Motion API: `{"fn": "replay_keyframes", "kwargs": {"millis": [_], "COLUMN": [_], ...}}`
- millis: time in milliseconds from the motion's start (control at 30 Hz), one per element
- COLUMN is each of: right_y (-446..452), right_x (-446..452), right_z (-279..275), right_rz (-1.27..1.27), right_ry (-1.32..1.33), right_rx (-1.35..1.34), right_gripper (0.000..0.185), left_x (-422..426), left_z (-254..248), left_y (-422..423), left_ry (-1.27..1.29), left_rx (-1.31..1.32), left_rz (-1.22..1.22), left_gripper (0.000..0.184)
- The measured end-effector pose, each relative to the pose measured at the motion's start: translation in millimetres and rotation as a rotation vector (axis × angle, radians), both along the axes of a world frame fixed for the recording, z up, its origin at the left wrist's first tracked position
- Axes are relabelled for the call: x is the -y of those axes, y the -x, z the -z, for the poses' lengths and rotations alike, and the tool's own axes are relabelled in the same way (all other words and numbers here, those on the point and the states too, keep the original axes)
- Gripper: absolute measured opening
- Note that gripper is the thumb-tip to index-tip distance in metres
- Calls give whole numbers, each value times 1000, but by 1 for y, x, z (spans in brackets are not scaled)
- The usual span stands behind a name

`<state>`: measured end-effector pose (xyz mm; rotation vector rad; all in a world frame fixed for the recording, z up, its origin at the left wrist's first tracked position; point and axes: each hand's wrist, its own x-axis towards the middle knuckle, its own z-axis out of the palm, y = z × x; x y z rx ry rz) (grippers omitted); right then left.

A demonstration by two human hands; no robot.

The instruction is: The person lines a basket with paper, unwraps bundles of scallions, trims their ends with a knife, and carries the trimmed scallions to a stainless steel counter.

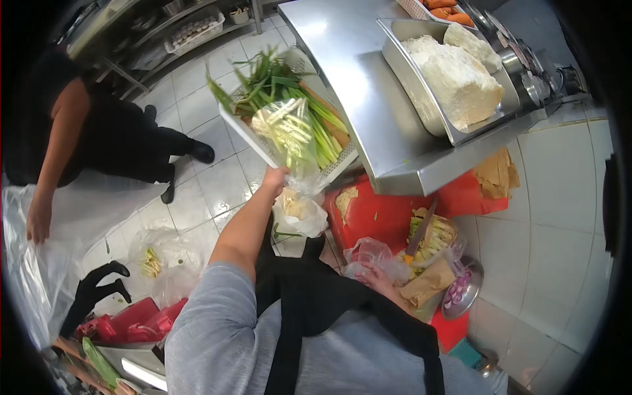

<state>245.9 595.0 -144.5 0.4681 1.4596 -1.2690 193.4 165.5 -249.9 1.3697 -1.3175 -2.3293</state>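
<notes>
My left hand (276, 179), on an outstretched arm, is closed on the gathered neck of a clear plastic bag (289, 131). Pale, cut vegetable stalks fill this bag, which lies over a white crate (253, 138) of long spring onions (263, 85). Close to my body, my right hand (376, 276) has its fingers curled at a crumpled clear plastic bag (378, 253) on the red cutting board (362, 220). Beside that hand are a knife (421, 227) lying across cut pale-green vegetables (438, 237) and a piece of brown paper (428, 283).
A metal bowl (471, 293) holds chopped purple onion. On the steel table (349, 59), a deep metal pan (421, 99) contains large whitish blocks. A white bag (303, 214) sits below my left arm. At left stands another person (66, 125) near plastic sheeting (39, 250).
</notes>
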Motion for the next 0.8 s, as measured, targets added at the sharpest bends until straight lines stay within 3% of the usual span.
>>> {"fn": "replay_keyframes", "kwargs": {"millis": [200,333,400,467,500,633,667,733,767,800], "right_y": [-34,-78,-104,-115,-126,-162,-168,-174,-171,-167], "right_x": [23,53,67,89,93,97,97,95,92,91], "right_z": [14,28,34,18,14,18,18,10,0,-13], "right_rz": [14,48,154,175,227,297,322,382,529,673], "right_ry": [-72,-99,-67,-99,-86,-106,-132,-176,-235,-292], "right_rx": [-18,11,27,-17,-29,-7,24,48,19,-8], "right_gripper": [44,44,43,45,46,51,52,52,48,44], "left_x": [53,37,20,20,19,23,32,34,29,25], "left_z": [9,36,27,83,66,69,91,85,78,81], "left_y": [56,100,134,163,171,203,207,193,188,173], "left_ry": [-118,-70,-16,-87,-86,-214,-238,-157,-345,-355], "left_rx": [144,75,190,219,208,192,96,-179,-125,-77], "left_rz": [300,333,385,435,483,530,620,970,839,729], "left_gripper": [44,54,47,29,27,35,40,57,64,66]}}
